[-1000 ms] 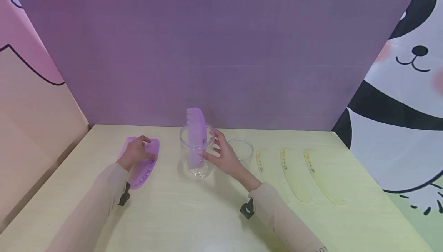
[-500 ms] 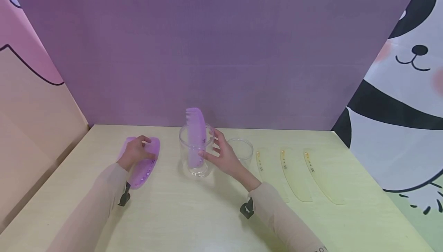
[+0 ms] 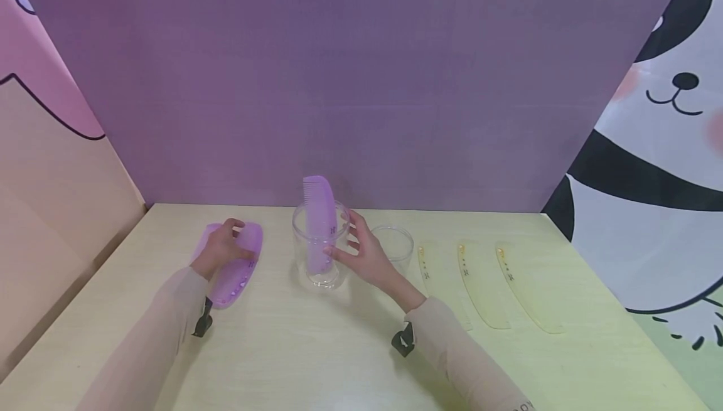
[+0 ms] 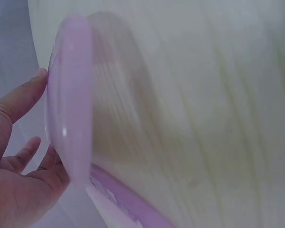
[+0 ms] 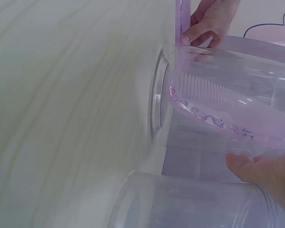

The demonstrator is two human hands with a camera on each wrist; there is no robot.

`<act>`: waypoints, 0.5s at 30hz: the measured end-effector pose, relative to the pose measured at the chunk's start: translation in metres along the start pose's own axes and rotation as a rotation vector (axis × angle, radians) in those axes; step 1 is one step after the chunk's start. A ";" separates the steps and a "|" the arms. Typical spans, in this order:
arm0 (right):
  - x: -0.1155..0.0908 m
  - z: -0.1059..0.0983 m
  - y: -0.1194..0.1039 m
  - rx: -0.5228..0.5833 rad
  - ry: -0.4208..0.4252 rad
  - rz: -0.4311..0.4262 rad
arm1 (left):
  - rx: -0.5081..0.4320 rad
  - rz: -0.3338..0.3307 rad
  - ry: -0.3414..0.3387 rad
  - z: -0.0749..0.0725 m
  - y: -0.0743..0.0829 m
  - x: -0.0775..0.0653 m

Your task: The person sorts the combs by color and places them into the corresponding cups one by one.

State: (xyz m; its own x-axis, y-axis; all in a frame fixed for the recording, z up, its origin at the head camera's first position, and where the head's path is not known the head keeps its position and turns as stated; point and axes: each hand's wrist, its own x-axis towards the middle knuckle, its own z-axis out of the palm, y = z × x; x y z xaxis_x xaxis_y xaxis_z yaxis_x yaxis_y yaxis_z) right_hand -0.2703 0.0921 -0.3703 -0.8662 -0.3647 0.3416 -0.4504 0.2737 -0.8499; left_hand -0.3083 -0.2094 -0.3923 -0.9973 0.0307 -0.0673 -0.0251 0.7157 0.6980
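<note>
On the left of the table my left hand (image 3: 222,249) pinches a purple comb (image 3: 230,285) between thumb and fingers. In the left wrist view that comb (image 4: 73,104) stands tilted on edge, and another purple piece (image 4: 133,204) lies below it. My right hand (image 3: 369,259) holds the side of a clear cup (image 3: 299,251), thumb in front and fingers behind. Inside the cup a purple comb (image 3: 320,207) leans upright, its top above the rim. The right wrist view shows this comb's printed spine (image 5: 213,118) through the cup wall.
A second clear cup (image 3: 403,251) stands just right of the first, partly behind my right hand. Farther right lie three translucent yellow combs, the nearest (image 3: 429,273), the middle one (image 3: 474,292) and the outer one (image 3: 522,292). A purple panel (image 3: 361,85) rises behind the table.
My left hand and the comb in it have shifted very slightly up and to the right. The right hand, the cup and its comb look unchanged.
</note>
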 end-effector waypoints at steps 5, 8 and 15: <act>0.000 0.000 0.000 0.002 -0.001 0.004 | -0.045 -0.027 0.007 -0.003 0.000 -0.003; -0.001 0.000 -0.002 -0.003 -0.003 0.005 | -0.053 -0.024 0.020 -0.005 0.000 -0.005; -0.007 -0.003 -0.029 0.029 -0.028 0.008 | -0.023 0.016 0.060 -0.009 0.003 -0.005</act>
State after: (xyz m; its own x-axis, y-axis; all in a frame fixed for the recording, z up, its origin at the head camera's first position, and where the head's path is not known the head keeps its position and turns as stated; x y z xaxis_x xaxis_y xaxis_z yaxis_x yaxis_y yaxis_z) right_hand -0.2513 0.0897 -0.3467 -0.8634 -0.3872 0.3234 -0.4363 0.2510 -0.8641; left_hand -0.3043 -0.2137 -0.3833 -0.9999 -0.0004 -0.0137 -0.0101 0.6993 0.7148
